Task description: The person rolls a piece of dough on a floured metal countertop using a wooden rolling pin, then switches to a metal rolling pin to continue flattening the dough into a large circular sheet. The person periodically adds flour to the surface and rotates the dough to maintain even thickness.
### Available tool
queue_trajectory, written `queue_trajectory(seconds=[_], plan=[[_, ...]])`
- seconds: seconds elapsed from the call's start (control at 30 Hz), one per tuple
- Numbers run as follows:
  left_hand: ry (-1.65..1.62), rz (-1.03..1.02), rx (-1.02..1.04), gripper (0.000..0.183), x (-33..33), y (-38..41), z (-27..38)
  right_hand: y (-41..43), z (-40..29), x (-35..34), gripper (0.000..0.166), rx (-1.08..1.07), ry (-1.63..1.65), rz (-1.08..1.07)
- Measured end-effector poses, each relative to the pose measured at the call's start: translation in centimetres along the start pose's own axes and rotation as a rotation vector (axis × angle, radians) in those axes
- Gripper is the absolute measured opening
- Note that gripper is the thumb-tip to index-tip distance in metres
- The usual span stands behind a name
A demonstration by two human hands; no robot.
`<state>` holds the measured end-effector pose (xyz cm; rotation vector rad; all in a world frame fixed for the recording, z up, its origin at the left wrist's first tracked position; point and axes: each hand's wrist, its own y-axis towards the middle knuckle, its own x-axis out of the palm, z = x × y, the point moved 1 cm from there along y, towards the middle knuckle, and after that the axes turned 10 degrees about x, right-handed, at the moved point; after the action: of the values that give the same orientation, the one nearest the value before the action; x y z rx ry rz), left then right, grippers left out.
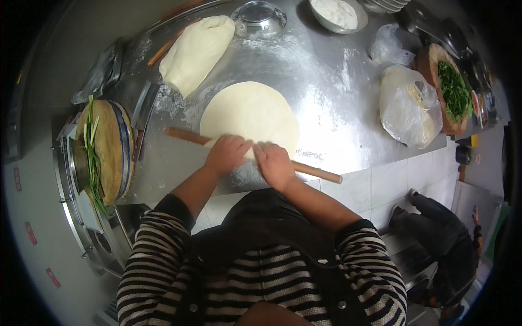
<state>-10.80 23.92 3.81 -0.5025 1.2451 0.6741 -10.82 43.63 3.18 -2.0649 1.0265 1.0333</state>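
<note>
A round, flat sheet of dough (pixel 253 110) lies on the steel worktop, its near edge at a long wooden rolling pin (pixel 318 171). The pin slants across in front of me, and some dough seems to be wrapped over its middle. My left hand (pixel 230 154) grips the dough-covered pin left of its middle. Close beside it, my right hand (pixel 277 165) holds the same pin, fingers curled over it. Both hands are slightly blurred, and they hide the pin's centre. Beyond the sheet rests a large lump of dough (pixel 197 53).
Behind stand a kitchen scale (pixel 259 20) and a bowl of flour (pixel 336 14). To the right are a plastic bag (pixel 408 106) and chopped greens (pixel 453 89) on a wooden block. Scallions (pixel 91 163) lie on a round board (pixel 108 155) at left. Another person (pixel 440 236) bends at lower right.
</note>
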Motion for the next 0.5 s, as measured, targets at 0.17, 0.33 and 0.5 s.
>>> queue_trajectory(seconds=[0.17,0.33,0.5], plan=[[-0.034,-0.024,0.011,0.045,1.9,-2.2,0.8,-1.8,0.5,1.2,0.038,-0.105,0.067,0.022],[-0.146,-0.009,-0.169,0.052,0.7,-3.3,4.3,-2.9,0.9,1.8,0.027,-0.083,0.281,0.057],[0.063,-0.046,-0.182,0.057,-0.1,2.4,0.8,-2.9,0.4,1.2,0.048,-0.219,0.116,0.182]])
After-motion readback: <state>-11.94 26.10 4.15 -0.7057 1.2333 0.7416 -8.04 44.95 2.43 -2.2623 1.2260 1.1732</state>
